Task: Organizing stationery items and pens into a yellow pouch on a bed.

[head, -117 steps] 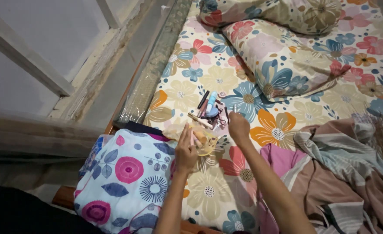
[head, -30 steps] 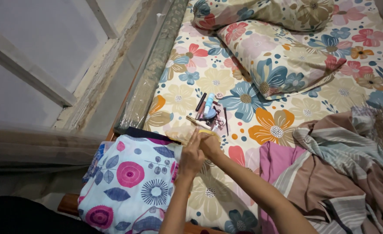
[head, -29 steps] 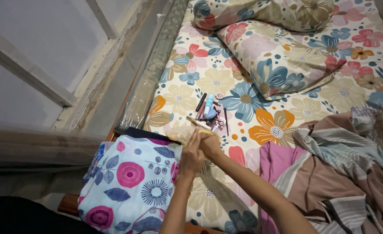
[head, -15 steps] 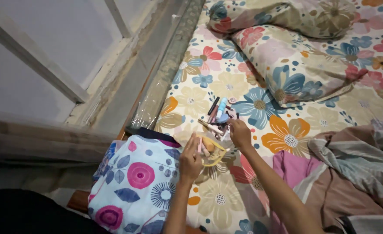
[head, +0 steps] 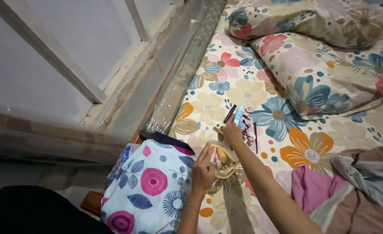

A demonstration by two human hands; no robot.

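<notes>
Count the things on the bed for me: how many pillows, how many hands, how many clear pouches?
Flowered pillows: 2
Hands: 2, the left hand and the right hand
Clear pouch with yellow trim: 1
Light blue tube: 1
Total: 6

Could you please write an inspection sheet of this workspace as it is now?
Surface: bed sheet, floral print.
Job's things: clear pouch with yellow trim; small cosmetics scattered on the sheet.
Clutter: two floral pillows; crumpled blankets; patterned cushion.
Grippers: left hand holds the pouch; right hand reaches into the cosmetics.
Cables: nothing seen.
Surroundings: white wall with wooden beams.
</notes>
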